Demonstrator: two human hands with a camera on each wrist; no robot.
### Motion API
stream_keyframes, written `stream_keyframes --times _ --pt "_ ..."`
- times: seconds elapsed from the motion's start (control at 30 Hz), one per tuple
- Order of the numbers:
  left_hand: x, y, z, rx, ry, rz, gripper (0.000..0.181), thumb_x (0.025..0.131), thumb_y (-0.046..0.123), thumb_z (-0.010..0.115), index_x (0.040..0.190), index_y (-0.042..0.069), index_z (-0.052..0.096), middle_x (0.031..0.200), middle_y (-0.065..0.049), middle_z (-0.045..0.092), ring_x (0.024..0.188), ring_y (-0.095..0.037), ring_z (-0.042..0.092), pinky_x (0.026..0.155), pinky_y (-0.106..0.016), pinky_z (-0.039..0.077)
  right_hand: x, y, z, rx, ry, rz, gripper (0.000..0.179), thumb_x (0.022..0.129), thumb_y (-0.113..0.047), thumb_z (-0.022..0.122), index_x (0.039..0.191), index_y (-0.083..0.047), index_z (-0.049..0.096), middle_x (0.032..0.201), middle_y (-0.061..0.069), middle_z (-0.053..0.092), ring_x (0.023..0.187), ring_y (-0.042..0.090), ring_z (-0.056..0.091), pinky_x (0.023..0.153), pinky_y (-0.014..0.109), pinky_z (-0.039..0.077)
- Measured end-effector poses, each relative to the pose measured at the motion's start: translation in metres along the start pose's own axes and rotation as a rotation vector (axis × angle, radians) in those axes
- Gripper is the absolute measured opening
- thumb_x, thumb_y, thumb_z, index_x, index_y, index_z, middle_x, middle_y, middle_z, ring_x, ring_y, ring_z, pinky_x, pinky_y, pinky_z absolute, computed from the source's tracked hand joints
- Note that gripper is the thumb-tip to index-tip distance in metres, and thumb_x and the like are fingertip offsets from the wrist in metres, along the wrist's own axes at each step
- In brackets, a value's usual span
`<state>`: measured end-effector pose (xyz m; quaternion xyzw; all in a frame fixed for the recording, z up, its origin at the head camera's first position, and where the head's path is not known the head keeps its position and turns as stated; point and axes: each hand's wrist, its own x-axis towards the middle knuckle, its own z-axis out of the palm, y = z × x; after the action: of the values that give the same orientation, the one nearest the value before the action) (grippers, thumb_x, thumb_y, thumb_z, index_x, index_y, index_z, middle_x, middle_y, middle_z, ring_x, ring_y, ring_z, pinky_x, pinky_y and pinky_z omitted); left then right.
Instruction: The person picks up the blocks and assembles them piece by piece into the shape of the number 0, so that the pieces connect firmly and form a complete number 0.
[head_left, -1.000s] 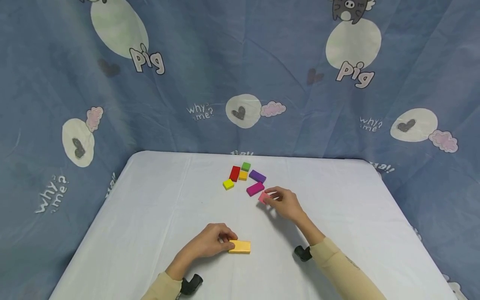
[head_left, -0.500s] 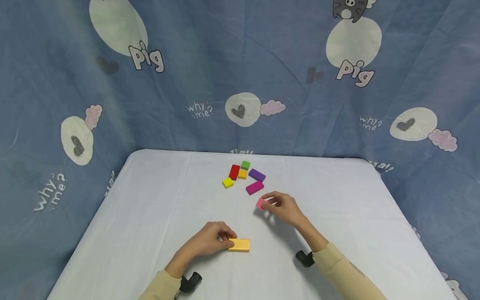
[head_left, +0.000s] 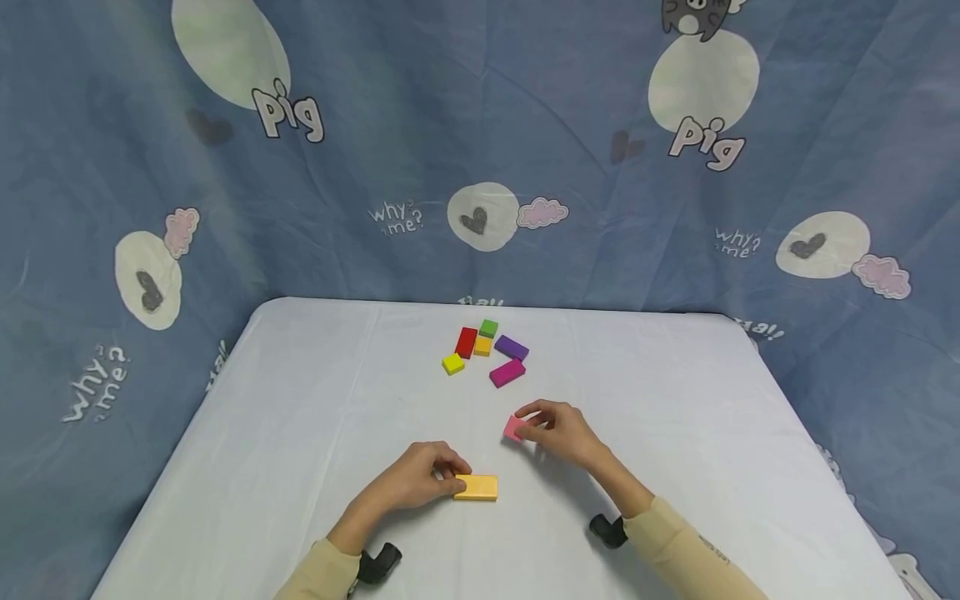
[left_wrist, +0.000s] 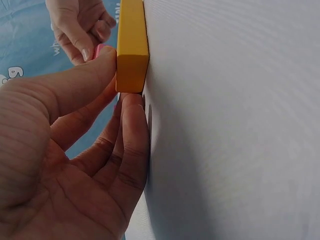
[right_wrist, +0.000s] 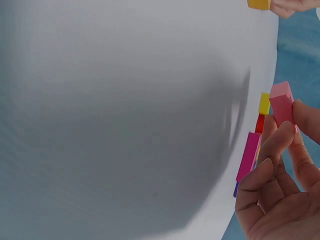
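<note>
My left hand [head_left: 416, 477] holds the left end of an oblong yellow-orange block [head_left: 480, 488] that lies flat on the white-covered table. In the left wrist view the thumb presses against the top of this block [left_wrist: 132, 62], and the other fingers are around its near end. Farther right and a little beyond, my right hand [head_left: 564, 431] pinches a small pink block [head_left: 512, 428] between thumb and fingers. The right wrist view shows the pink block [right_wrist: 282, 102] raised over the table, one end sticking out past the fingertips.
Several blocks lie loosely grouped toward the back: magenta [head_left: 507, 373], purple [head_left: 512, 347], red [head_left: 466, 342], green [head_left: 488, 328], small orange [head_left: 482, 346] and yellow [head_left: 453, 364]. A blue printed curtain [head_left: 337, 167] hangs behind the table [head_left: 300, 433].
The right hand has carried the pink block toward the near side and slightly left, away from the magenta block and closer to the yellow-orange one. My left hand has stayed in place.
</note>
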<state>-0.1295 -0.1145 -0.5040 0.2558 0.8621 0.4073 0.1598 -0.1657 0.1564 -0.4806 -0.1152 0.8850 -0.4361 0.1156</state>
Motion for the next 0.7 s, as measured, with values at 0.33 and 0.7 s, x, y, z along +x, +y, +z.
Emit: stream_keyframes --times 0.33,0.7 --pt "-0.001 -0.001 0.001 -0.015 0.009 0.019 0.014 0.085 0.012 0.077 0.099 0.011 0.075 0.085 0.011 0.062 0.074 -0.005 0.054 0.065 -0.023 0.046 -0.006 0.004 0.006 -0.008 -0.03 -0.025 0.023 0.088 -0.022 0.074 0.109 -0.012 0.071 0.089 -0.001 0.068 0.069 0.014 0.055 0.059 0.027 0.044" --pt "0.0 -0.002 0.002 -0.003 0.015 0.019 0.014 0.085 0.011 0.076 0.099 0.011 0.075 0.086 0.011 0.062 0.075 -0.004 0.055 0.065 -0.022 0.046 -0.014 0.007 0.009 0.001 -0.096 -0.02 0.023 0.089 -0.02 0.073 0.109 -0.009 0.07 0.085 -0.001 0.064 0.068 0.015 0.053 0.055 0.024 0.042"
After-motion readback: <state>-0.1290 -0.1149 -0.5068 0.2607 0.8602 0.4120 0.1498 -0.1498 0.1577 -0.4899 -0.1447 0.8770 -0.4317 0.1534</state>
